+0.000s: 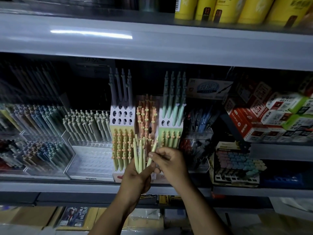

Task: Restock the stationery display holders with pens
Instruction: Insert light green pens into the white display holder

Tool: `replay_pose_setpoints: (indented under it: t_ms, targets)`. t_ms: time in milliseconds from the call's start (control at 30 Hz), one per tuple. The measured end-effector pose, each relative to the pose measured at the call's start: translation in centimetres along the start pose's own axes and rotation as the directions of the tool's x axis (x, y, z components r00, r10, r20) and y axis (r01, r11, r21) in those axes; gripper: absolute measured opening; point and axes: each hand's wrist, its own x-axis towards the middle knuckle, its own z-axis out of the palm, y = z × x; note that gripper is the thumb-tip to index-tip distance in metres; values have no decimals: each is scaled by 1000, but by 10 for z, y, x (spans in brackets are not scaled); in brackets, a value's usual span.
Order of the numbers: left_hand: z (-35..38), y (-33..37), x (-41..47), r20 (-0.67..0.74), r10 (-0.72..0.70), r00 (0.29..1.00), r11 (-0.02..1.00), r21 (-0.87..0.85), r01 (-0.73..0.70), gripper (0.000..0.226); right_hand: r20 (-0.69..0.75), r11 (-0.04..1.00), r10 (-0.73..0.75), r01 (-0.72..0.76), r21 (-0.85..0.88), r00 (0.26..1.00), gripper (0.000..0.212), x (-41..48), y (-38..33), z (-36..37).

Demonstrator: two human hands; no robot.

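Head view, findings taken from nearest to farthest.

**Hands.** Left hand (137, 177) is wrapped round the lower ends of a bundle of pale green pens (139, 154). The bundle stands upright just in front of the tiered holder (117, 117), at its lower right corner. Right hand (169, 161), just right of that holder's base, pinches a single pen (153, 150) between thumb and fingertips. This pen tilts away from the bundle and appears to meet it at the lower end.

**Risks, as judged.**
- The bundle is gripped low and fans out at the top. A loosened grip while the single pen is drawn off could let several slide out and drop past the shelf edge (101, 187) below the holder.
- The holder's front tiers are packed with yellow pens (118, 150) carrying orange tops. A wrist or knuckle passing over them toward the open holes (125, 114) higher up could knock them askew.
- Lighting is poor, so a pen could be set among the wrong colour.

**Condition of stock.** The held pens are slim, with pale green matte barrels; their tops are too blurred to describe. The holder's lower tiers are full. Its white upper tiers show two rows of vacant holes, and four grey pens (120, 85) stand in the rearmost row.
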Motion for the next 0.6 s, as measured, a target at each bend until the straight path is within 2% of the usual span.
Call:
replay_pose_setpoints:
  t_ms: [100,233,367,433,500,600]
  targets:
    - [0,-1,1,-24,-20,1000,1000,-10,19,11,-108,999,-1,-5,-54,994,12,4,1,-10]
    - [-2,0,-2,-23,-40,999,999,-32,39,10,-264,1000,-2,9,25,964,8,9,8,-24]
    - [-2,4,-4,1,-85,996,996,-28,85,13,-388,994,-91,58,-96,917,11,14,16,-34]
    - [-1,6,-3,16,-134,991,989,-67,135,15,-406,981,-137,67,-181,904,17,16,21,-36]
    - [-1,7,-4,47,-176,983,974,-138,181,7,-406,967,-169,71,-245,898,22,17,26,-37]
    - [-2,10,-3,80,-199,977,948,-236,213,31,-391,951,-190,70,-301,900,18,18,33,-37]
